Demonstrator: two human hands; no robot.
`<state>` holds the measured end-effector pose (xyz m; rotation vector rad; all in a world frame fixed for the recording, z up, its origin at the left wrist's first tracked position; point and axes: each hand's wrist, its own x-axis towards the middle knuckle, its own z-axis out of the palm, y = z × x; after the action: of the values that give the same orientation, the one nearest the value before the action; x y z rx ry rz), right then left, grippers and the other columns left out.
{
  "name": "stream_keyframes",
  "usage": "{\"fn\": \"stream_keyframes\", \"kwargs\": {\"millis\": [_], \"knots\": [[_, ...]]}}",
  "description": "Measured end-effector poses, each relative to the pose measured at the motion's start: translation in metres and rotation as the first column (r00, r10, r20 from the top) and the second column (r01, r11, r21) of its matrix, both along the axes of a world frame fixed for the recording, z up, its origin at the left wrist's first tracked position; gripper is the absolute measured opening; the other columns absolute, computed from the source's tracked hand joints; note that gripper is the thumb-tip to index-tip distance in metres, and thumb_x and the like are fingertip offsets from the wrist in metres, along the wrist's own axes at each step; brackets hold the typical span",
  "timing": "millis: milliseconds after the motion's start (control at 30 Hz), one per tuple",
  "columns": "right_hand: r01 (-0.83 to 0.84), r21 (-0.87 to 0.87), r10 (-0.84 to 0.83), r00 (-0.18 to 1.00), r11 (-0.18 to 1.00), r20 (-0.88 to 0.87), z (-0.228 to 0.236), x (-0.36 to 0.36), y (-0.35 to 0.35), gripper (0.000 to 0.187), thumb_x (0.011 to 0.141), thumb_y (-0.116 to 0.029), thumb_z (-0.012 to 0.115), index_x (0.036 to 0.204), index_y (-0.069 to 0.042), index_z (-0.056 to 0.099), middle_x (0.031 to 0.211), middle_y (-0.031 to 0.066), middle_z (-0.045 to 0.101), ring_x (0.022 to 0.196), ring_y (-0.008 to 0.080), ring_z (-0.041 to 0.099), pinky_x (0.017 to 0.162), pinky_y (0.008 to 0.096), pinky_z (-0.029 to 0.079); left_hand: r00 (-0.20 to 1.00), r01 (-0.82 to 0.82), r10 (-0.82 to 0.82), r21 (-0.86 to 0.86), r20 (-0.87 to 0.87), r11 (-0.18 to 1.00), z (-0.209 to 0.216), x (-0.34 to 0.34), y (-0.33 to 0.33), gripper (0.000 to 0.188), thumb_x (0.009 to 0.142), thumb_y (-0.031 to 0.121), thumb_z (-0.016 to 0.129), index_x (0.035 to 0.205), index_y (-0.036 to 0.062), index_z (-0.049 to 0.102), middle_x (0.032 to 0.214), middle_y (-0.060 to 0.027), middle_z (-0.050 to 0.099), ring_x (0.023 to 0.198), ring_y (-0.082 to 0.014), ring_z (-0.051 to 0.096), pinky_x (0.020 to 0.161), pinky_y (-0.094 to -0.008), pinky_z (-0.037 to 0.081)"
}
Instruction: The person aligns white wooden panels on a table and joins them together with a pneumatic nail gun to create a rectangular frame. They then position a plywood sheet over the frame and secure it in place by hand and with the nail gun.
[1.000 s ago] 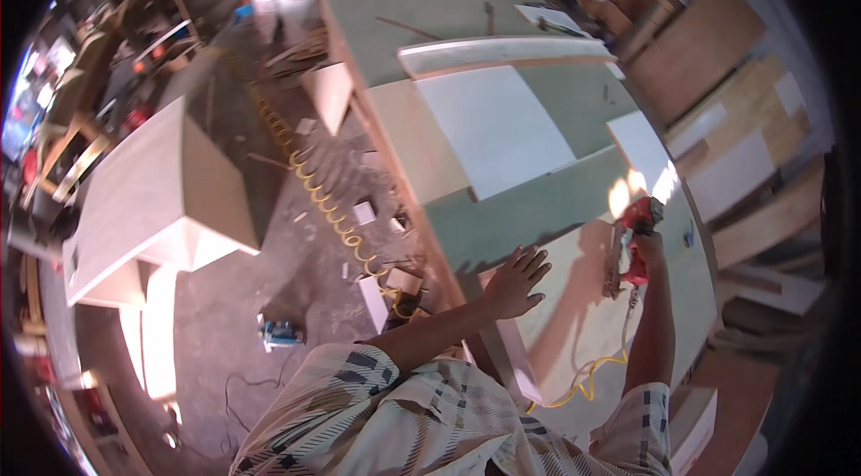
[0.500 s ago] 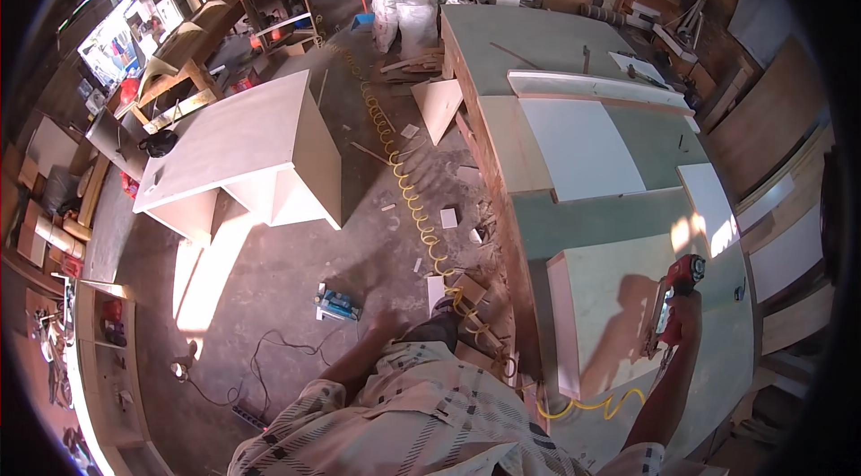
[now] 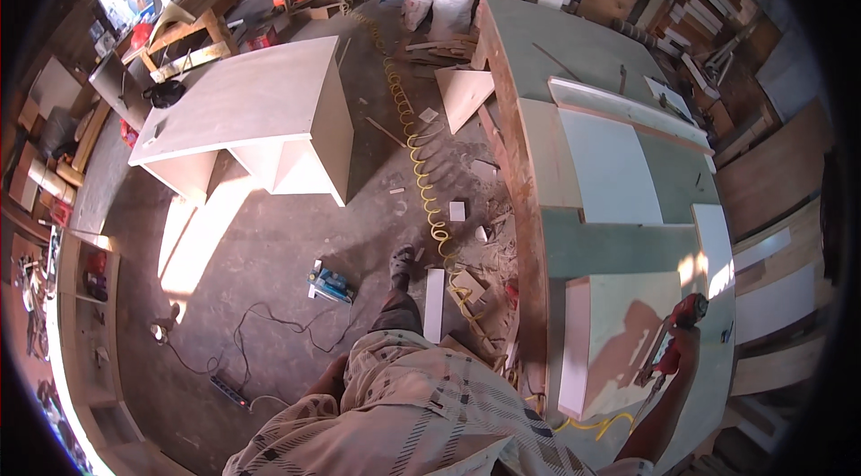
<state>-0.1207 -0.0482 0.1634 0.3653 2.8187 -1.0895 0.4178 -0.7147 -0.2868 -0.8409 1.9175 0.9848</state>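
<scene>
Right hand (image 3: 674,352) wrapped tight round red power tool (image 3: 679,332), nose down on pale board (image 3: 628,332) at desk (image 3: 619,247) 5 o'clock for control; left hand (image 3: 330,379) low at side, grip unclear

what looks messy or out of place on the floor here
Wood offcuts lie scattered on the floor beside the workbench, a blue power tool sits on the ground, and a yellow coiled hose trails through the scraps.
</scene>
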Motion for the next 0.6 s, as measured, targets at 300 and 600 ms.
{"fn": "stream_keyframes", "kwargs": {"millis": [300, 600], "knots": [[-0.105, -0.116, 0.115, 0.99, 0.988, 0.086, 0.083, 0.028, -0.233, 0.025, 0.088, -0.01, 0.075, 0.105, -0.002, 0.059, 0.064, 0.0058, 0.059, 0.047, 0.0199, 0.061, 0.042, 0.0358, 0.051, 0.826, -0.515, 0.407, -0.227, -0.391, 0.827, 0.051, -0.176, -0.203, 0.053, 0.086, 0.051, 0.067, 0.093, 0.0003, 0.079, 0.102, -0.0237, 0.076, 0.101, -0.0415, 0.073, 0.089, -0.0474, 0.056], [-0.377, -0.108, 0.328, 0.89, 0.92, -0.316, 0.055, -0.044, -0.441, 0.021, 0.088, -0.012, 0.076, 0.103, -0.001, 0.067, 0.072, 0.0045, 0.064, 0.054, 0.0153, 0.061, 0.046, 0.0337, 0.048, 0.427, -0.803, 0.082, -0.336, -0.901, 0.492, 0.188, -0.352, -0.433, 0.032, 0.095, 0.027, 0.07, 0.117, 0.0038, 0.071, 0.118, -0.0248, 0.068, 0.116, -0.0437, 0.063, 0.098, -0.0491, 0.052]]}}
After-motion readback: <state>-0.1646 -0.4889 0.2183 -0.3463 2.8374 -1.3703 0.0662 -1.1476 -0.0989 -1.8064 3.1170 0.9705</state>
